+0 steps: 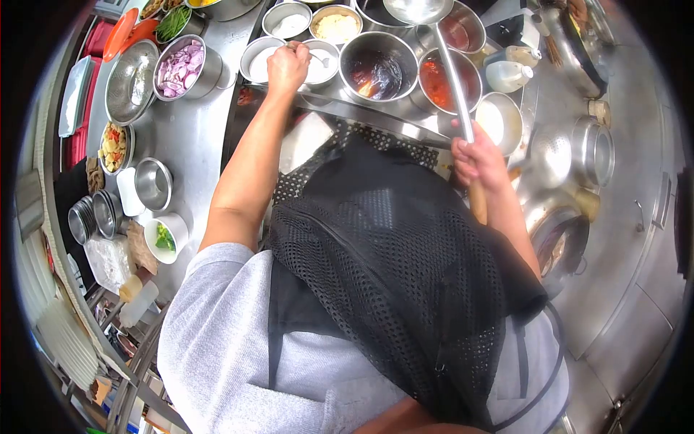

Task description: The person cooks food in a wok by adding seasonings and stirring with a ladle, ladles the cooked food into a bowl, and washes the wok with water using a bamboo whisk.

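Observation:
My left hand [288, 66] is closed at the row of seasoning containers, over the rims of two containers of white powder [262, 61]; a small spoon [319, 61] shows just right of it. My right hand [477, 155] is wrapped round the long handle of a metal ladle [419, 9], whose bowl is up over the back containers. Under the ladle's shaft stands a pot of red sauce [438, 81]. Left of that is a pot of dark sauce [377, 72]. A bowl of pale yellow paste [337, 27] sits behind the powders.
On the left counter [191, 137] are a pot of sliced red onion [181, 69], a metal strainer [131, 81] and a white tub with green pieces [165, 237]. Plastic bottles [509, 75] and woks [560, 242] stand on the right.

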Tool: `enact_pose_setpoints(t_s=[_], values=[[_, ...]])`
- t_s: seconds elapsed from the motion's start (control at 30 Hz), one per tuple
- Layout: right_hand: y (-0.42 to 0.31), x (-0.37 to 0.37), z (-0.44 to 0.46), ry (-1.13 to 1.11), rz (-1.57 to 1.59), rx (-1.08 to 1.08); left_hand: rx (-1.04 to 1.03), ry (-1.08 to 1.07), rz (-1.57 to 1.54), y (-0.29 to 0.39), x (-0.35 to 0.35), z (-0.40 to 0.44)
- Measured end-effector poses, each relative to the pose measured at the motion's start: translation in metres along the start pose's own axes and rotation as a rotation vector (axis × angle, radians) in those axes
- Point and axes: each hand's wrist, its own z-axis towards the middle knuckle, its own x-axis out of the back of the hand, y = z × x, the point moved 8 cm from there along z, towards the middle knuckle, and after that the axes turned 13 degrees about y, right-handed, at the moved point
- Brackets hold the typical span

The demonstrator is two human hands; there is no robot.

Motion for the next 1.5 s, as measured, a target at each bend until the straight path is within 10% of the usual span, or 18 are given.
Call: enact_pose_setpoints(t_s=[0.33,0.67,0.77,1.0,1.5], values=[[-0.002,-0.011,-0.014,-0.064,-0.018,-0.021,0.59,0.013,-0.752,-0.06,0.017,-0.014],[-0.009,-0.036,-0.055,-0.067,-0.197,-0.132,0.298,0.055,-0.906,0.028,0.086,0.02],[-0.007,-0.038,-0.06,-0.052,-0.214,-0.14,-0.084,0.148,-0.361,0.072,0.11,0.042],[-0.005,-0.051,-0.06,0.022,-0.188,-0.137,-0.071,0.269,0.274,-0.035,0.042,0.109],[-0.008,-0.054,-0.051,0.056,-0.16,-0.135,0.542,0.312,-0.753,-0.096,-0.002,0.095]])
